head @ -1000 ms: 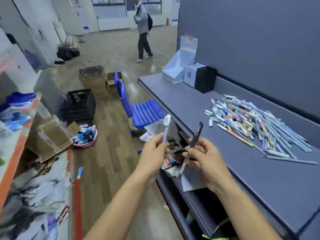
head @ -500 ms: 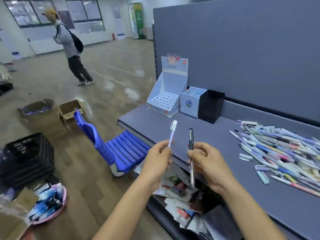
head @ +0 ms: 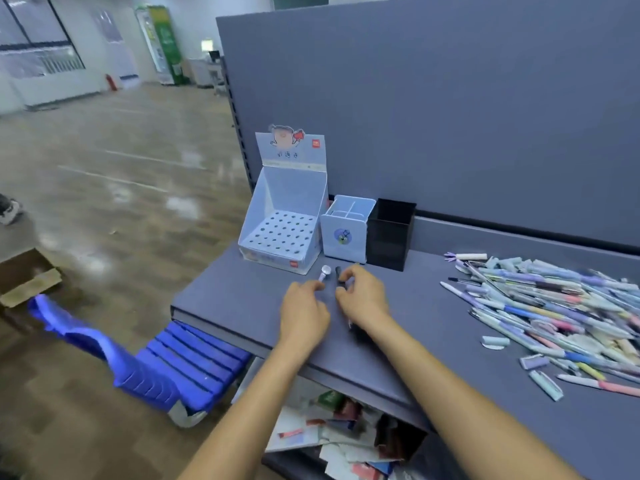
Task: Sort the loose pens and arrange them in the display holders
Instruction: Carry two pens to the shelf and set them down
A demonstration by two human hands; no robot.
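My left hand pinches a pale purple pen with a white cap, its cap pointing towards the holders. Beside it my right hand grips a black pen; the pen's lower end pokes out under the wrist. Both hands hover over the grey shelf, just in front of three holders: a light blue display box with a grid of holes, a light blue divided pen cup and a black square cup. A big heap of loose pens lies to the right.
A grey back panel rises behind the shelf. A blue plastic chair lies tipped on the wooden floor at the left. Papers and packets fill the lower shelf. A cardboard box sits at the far left.
Both hands have moved forward and down with their pens, from held upright over the shelf edge to close in front of the holders. My view has swung right towards the shelf.
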